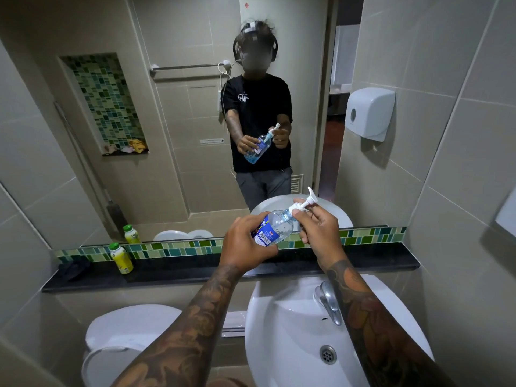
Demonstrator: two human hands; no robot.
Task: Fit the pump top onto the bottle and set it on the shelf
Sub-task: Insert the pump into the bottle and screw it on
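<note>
My left hand (245, 243) grips a clear plastic bottle (275, 226) with a blue label, tilted with its neck pointing up and to the right. A white pump top (305, 202) sits at the bottle's neck, and my right hand (319, 226) pinches its collar with thumb and fingers. Both hands hold the bottle in the air above the black stone shelf (195, 270) that runs under the mirror. The mirror shows the same bottle and pump from the front.
A yellow drink bottle with a green cap (120, 258) and a dark cloth (74, 268) sit on the shelf's left end. Below are a white sink (279, 344) with a chrome tap (329, 301) and a toilet (122, 339). A paper dispenser (368, 113) hangs on the right wall.
</note>
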